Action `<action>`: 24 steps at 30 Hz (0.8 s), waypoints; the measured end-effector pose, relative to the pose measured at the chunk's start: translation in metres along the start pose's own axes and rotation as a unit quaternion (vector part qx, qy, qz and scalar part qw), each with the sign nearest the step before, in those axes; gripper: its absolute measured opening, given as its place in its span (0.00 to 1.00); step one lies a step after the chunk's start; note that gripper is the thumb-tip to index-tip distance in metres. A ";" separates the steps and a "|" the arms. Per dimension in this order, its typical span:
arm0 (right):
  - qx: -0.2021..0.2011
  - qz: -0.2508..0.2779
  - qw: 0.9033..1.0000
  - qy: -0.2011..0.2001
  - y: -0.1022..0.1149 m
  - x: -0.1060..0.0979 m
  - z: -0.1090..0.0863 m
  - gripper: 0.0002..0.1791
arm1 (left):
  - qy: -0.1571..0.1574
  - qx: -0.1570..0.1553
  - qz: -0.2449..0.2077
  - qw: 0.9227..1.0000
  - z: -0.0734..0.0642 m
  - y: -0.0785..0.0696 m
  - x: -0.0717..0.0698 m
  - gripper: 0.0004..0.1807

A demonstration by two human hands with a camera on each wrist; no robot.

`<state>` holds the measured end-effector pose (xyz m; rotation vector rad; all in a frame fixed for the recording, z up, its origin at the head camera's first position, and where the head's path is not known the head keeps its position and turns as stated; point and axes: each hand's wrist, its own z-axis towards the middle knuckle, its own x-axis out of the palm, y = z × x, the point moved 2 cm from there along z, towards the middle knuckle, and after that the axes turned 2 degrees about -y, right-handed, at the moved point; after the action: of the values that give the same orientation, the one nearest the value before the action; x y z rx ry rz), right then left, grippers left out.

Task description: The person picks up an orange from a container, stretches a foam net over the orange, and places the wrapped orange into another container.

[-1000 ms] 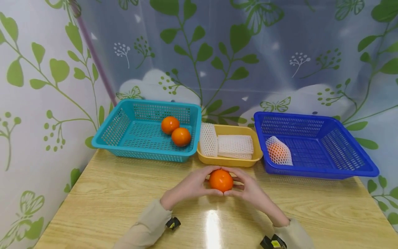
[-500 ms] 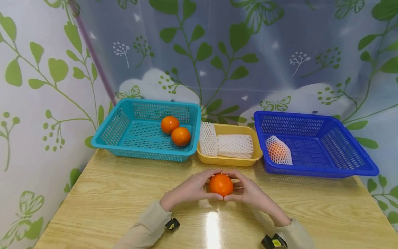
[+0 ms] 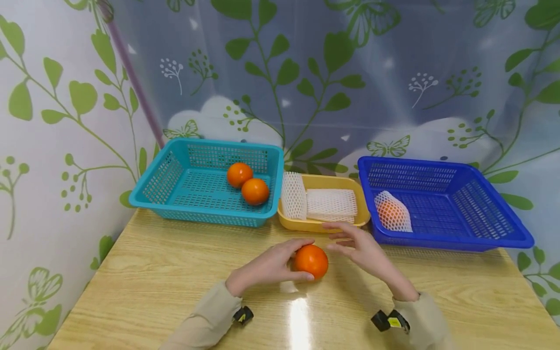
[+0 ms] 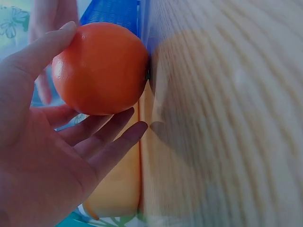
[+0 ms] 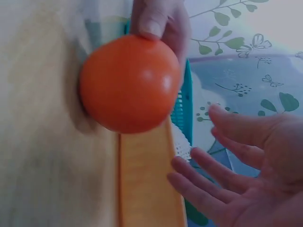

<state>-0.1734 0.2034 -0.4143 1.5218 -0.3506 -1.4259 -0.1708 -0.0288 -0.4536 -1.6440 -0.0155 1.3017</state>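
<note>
A smooth, glossy orange [image 3: 312, 262] sits on the wooden table in front of the yellow tray [image 3: 302, 225]. My left hand [image 3: 270, 264] holds it from the left side, thumb at the near side and fingers at the far side. In the left wrist view the thumb [image 4: 52, 45] presses on the orange's skin, and a small dark stem end shows against the table. My right hand [image 3: 365, 250] is apart from the orange, to its right, with fingers spread and nothing in them. Its fingertips reach toward the yellow tray, which holds white foam net sleeves [image 3: 331, 203].
A teal basket [image 3: 201, 187] at the back left holds two more oranges [image 3: 255, 191]. At the back right, a blue basket [image 3: 455, 239] contains one orange in a foam net [image 3: 393, 214]. A patterned cloth hangs behind the baskets.
My right hand has let go of the orange and moved right and away toward the yellow tray. The orange came slightly nearer to me earlier; my left hand keeps holding it.
</note>
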 end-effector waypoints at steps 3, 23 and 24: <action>-0.009 -0.036 0.998 -0.059 0.006 -0.007 0.014 0.19 | 0.002 0.000 0.002 1.000 0.000 0.001 0.001 0.44; 0.023 -0.329 0.942 -0.063 -0.033 -0.003 0.093 0.26 | 0.003 -0.008 0.015 1.000 -0.001 -0.001 0.002 0.46; 0.030 -0.333 0.941 -0.058 -0.035 -0.003 0.094 0.25 | 0.004 -0.009 0.016 1.000 -0.001 -0.002 0.002 0.46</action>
<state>-0.2708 0.1802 -0.4233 1.6937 0.0720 -2.0474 -0.1683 -0.0275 -0.4541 -1.6704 0.0043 1.3230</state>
